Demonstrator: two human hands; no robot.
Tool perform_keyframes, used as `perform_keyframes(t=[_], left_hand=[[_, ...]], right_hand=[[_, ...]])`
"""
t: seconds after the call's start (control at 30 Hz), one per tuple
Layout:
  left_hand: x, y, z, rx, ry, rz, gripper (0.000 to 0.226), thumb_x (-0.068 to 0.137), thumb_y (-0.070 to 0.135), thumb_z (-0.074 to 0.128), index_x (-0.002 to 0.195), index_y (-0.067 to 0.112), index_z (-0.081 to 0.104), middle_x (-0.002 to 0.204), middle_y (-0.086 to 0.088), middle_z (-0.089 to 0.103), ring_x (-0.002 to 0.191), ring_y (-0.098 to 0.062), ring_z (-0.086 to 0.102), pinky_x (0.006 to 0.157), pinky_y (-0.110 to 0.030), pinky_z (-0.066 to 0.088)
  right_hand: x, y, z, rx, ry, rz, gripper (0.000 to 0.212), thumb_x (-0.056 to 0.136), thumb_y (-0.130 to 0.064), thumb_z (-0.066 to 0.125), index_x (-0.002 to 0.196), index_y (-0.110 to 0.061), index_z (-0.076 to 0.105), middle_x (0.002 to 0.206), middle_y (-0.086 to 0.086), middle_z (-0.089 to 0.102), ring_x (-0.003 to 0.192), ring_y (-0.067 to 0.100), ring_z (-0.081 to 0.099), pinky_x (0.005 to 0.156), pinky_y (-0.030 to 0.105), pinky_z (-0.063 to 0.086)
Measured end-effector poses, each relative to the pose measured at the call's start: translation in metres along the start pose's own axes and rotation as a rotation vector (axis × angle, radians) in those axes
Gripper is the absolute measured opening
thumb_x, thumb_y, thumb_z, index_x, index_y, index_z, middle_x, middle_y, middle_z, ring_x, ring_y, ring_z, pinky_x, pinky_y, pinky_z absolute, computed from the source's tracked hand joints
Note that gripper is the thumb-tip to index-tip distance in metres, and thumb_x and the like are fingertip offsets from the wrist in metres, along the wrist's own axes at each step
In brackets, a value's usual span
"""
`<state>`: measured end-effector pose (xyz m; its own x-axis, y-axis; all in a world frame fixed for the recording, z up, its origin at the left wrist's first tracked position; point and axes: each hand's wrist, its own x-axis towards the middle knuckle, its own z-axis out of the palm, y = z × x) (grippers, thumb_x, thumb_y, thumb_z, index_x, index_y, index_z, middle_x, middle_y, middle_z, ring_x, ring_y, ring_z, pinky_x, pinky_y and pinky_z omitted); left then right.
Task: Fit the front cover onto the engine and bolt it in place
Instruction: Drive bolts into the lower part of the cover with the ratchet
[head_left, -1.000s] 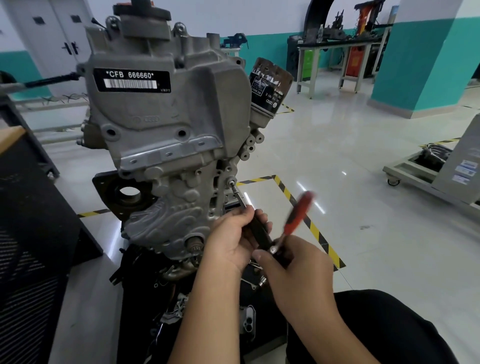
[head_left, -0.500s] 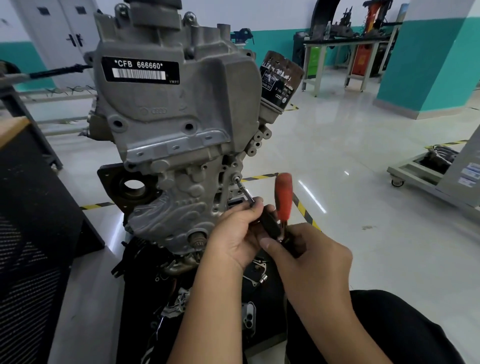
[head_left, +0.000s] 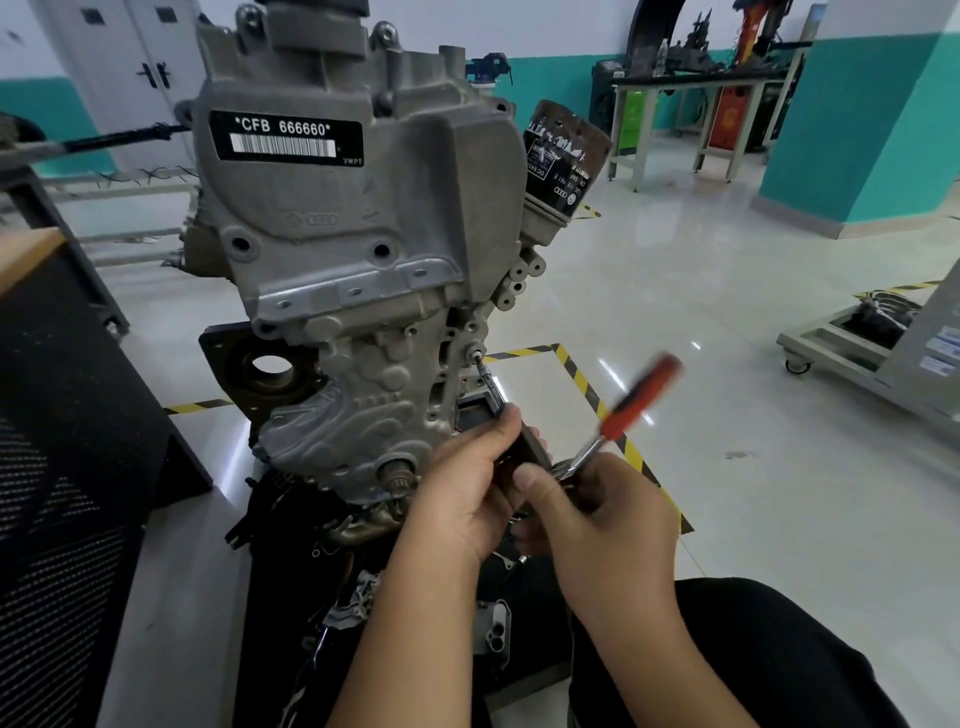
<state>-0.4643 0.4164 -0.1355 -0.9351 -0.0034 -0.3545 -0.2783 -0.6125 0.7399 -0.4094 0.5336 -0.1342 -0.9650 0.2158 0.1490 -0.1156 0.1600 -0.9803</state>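
Down at the lower right edge of the front cover (head_left: 353, 291), already seated against the engine (head_left: 322, 62), my bit sits in a bolt (head_left: 474, 352). I keep my left hand (head_left: 467, 488) curled around the dark extension (head_left: 524, 441) just behind the bit, so the tool stays in line with the bolt head and does not slip off. My right hand (head_left: 608, 525) is wrapped around the ratchet (head_left: 636, 397) at its head end, thumb laid forward; the red handle sticks up and to the right, blurred, which I take to mean I am mid-swing. I judge I am running this bolt in, and I cannot tell how many others along the cover are already tight.

The engine stands upright on a dark stand (head_left: 363, 597) so the cover faces me at working height. An oil filter (head_left: 563, 156) juts out on its right side. Around me is a glossy pale floor (head_left: 727, 312) with yellow-and-black tape, teal-and-white walls, a metal counter (head_left: 696, 83) of parts at the back, and a wheeled cart (head_left: 841, 338) to the right
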Motion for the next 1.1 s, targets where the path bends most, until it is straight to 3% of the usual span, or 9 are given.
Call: perform_keyframes(t=[0.07, 0.13, 0.33, 0.43, 0.5, 0.6, 0.73, 0.9, 1.1], left_hand=[[-0.002, 0.0, 0.0, -0.014, -0.03, -0.064, 0.022, 0.087, 0.03, 0.074, 0.087, 0.009, 0.075, 0.093, -0.013, 0.076, 0.078, -0.025, 0.073, 0.067, -0.031, 0.058], [-0.001, -0.001, 0.0, -0.003, -0.02, -0.064, 0.02, 0.094, 0.025, 0.068, 0.089, 0.007, 0.072, 0.091, -0.014, 0.076, 0.076, -0.025, 0.074, 0.069, -0.034, 0.06], [0.0, -0.007, 0.012, -0.037, 0.042, -0.067, 0.029, 0.093, 0.018, 0.072, 0.067, 0.005, 0.071, 0.078, -0.017, 0.067, 0.066, -0.028, 0.067, 0.069, -0.04, 0.059], [0.003, -0.008, 0.013, -0.008, 0.106, -0.028, 0.026, 0.085, 0.016, 0.079, 0.062, 0.008, 0.073, 0.071, -0.012, 0.069, 0.058, -0.024, 0.067, 0.058, -0.031, 0.058], [0.007, -0.007, 0.013, -0.02, 0.145, -0.014, 0.028, 0.085, 0.007, 0.078, 0.058, 0.006, 0.072, 0.065, -0.012, 0.067, 0.052, -0.023, 0.066, 0.056, -0.031, 0.058], [0.01, -0.009, 0.019, -0.011, 0.21, 0.019, 0.02, 0.088, -0.001, 0.071, 0.069, -0.003, 0.066, 0.062, -0.016, 0.063, 0.049, -0.025, 0.063, 0.052, -0.033, 0.058], [0.015, -0.007, 0.024, 0.082, 0.232, 0.132, 0.021, 0.093, 0.013, 0.07, 0.081, -0.003, 0.065, 0.071, -0.02, 0.068, 0.054, -0.028, 0.065, 0.057, -0.038, 0.057], [0.049, 0.044, 0.019, -0.03, 0.233, 0.131, 0.021, 0.104, 0.025, 0.056, 0.097, 0.007, 0.065, 0.069, -0.009, 0.072, 0.06, -0.021, 0.071, 0.067, -0.038, 0.06], [0.071, 0.054, 0.02, -0.171, 0.244, 0.002, 0.015, 0.1, 0.009, 0.061, 0.087, 0.002, 0.062, 0.052, -0.008, 0.068, 0.046, -0.015, 0.068, 0.044, -0.027, 0.055]], right_hand=[[-0.002, -0.006, 0.002, 0.577, -0.105, 0.396, 0.023, 0.091, -0.023, 0.077, 0.081, -0.002, 0.076, 0.067, 0.01, 0.072, 0.057, 0.023, 0.071, 0.053, 0.034, 0.06], [0.002, -0.007, -0.001, 0.769, -0.125, 0.608, 0.022, 0.093, -0.019, 0.074, 0.087, 0.002, 0.079, 0.069, 0.013, 0.071, 0.058, 0.02, 0.07, 0.054, 0.03, 0.06], [0.003, 0.004, 0.001, -0.097, 0.047, 0.035, 0.02, 0.083, -0.024, 0.082, 0.072, -0.024, 0.066, 0.066, -0.018, 0.07, 0.056, 0.001, 0.066, 0.051, 0.01, 0.049], [0.006, -0.005, 0.0, 0.651, -0.052, 0.521, 0.016, 0.092, -0.022, 0.076, 0.091, -0.006, 0.077, 0.075, 0.006, 0.074, 0.054, 0.016, 0.069, 0.049, 0.025, 0.057], [0.006, -0.009, -0.001, 0.866, -0.113, 0.782, 0.022, 0.092, -0.021, 0.074, 0.1, 0.0, 0.078, 0.077, 0.015, 0.07, 0.054, 0.017, 0.068, 0.048, 0.026, 0.058], [0.005, -0.001, 0.004, 0.471, -0.077, 0.531, 0.021, 0.093, -0.019, 0.075, 0.093, 0.002, 0.071, 0.065, 0.005, 0.072, 0.053, 0.015, 0.068, 0.05, 0.024, 0.056], [0.006, -0.003, 0.005, 0.039, -0.013, 0.167, 0.022, 0.085, -0.027, 0.08, 0.07, -0.022, 0.064, 0.06, -0.016, 0.067, 0.053, 0.001, 0.063, 0.047, 0.008, 0.044], [0.009, -0.008, -0.004, 0.629, -0.152, 0.684, 0.023, 0.091, -0.017, 0.075, 0.093, 0.002, 0.062, 0.062, 0.014, 0.057, 0.052, 0.021, 0.062, 0.046, 0.028, 0.053], [0.014, -0.013, -0.008, 0.597, -0.116, 0.646, 0.027, 0.088, -0.018, 0.078, 0.097, 0.001, 0.061, 0.068, 0.023, 0.062, 0.044, 0.018, 0.059, 0.041, 0.027, 0.05]])
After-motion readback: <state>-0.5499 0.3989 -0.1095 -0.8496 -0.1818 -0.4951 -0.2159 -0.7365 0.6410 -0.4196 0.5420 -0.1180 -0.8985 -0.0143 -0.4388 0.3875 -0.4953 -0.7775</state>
